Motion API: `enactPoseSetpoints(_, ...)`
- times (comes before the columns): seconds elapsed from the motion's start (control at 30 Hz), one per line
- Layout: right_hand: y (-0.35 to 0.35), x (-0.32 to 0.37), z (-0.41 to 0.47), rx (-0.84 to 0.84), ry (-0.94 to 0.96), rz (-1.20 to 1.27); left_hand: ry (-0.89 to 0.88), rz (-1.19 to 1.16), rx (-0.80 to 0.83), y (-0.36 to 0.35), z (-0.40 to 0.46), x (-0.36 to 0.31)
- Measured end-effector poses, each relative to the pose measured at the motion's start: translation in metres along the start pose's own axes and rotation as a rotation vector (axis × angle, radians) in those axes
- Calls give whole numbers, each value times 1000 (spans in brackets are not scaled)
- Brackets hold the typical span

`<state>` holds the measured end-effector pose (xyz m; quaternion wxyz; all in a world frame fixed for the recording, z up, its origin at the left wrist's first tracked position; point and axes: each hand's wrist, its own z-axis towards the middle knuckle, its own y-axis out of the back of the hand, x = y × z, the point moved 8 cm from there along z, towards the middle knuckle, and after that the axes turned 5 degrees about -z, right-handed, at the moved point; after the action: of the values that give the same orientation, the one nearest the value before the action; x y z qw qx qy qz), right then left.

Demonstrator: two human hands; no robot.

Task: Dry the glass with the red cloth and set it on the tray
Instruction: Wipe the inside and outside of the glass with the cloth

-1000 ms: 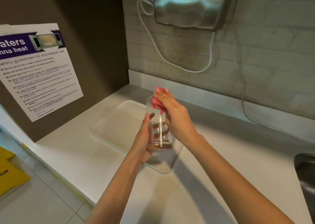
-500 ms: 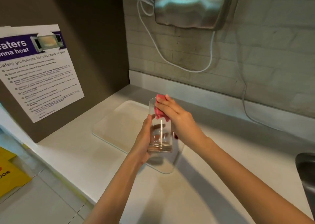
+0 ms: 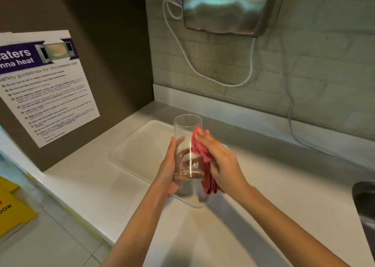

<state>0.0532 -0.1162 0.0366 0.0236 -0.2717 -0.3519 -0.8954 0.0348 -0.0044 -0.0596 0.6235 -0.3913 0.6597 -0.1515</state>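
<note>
Cloth [image 3: 203,161] has come out of the glass [image 3: 187,147] since a sec ago: then my R hand [image 3: 220,161] had it stuffed in at the rim, now it's pressed flat on the outside wall, R side, tail hanging below the base. So I reckon inside is done, outside wipe underway. L hand [image 3: 169,171] wrapped round the lower half of the glass, thumb up the near wall, holding it upright in the air over the near part of the tray [image 3: 138,145], not touching it. R hand closed loosely on the cloth, palm vs glass. Drops too small to tell. Next, prob: finish the wall and base, then set down on tray.
</note>
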Motion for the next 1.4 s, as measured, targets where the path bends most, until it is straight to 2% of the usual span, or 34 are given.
enactPoseSetpoints(0.1,5,-2,27,-51,-113,0,11,1,43,-6,1,5)
enactPoseSetpoints(0.23,-19,25,10,101,113,-181,-19,62,50,-6,3,-3)
enactPoseSetpoints(0.3,-28,32,-16,161,233,-196,-49,78,24,0,4,-10)
enactPoseSetpoints(0.37,-31,31,-37,191,252,-157,-67,88,-21,9,4,-14)
enactPoseSetpoints(0.43,-30,25,-47,127,184,-69,-48,48,-41,9,3,-12)
enactPoseSetpoints(0.57,-23,-3,-52,-186,-238,341,-107,-105,-24,5,6,-12)
enactPoseSetpoints(0.63,-26,-18,-57,-279,-441,551,-103,-162,5,2,7,-11)
enactPoseSetpoints(0.67,-32,-27,-60,-302,-566,708,-98,-178,23,0,7,-10)
enactPoseSetpoints(0.77,-70,-33,-70,-288,-933,1479,-119,-108,56,-7,7,-12)
enactPoseSetpoints(0.83,-84,-25,-73,-233,-1049,1736,-136,-36,70,-12,7,-14)
enactPoseSetpoints(0.97,-88,-24,-74,-223,-1150,1775,-166,102,97,-18,6,-14)
enactPoseSetpoints(1.17,-82,-39,-70,-349,-1135,1819,-292,586,-12,-23,1,-26)
enactPoseSetpoints(1.33,-64,-56,-57,-403,-1019,1572,-355,653,-126,-31,-3,-42)
enactPoseSetpoints(1.4,-58,-57,-51,-409,-960,1467,-390,605,-196,-32,-4,-46)
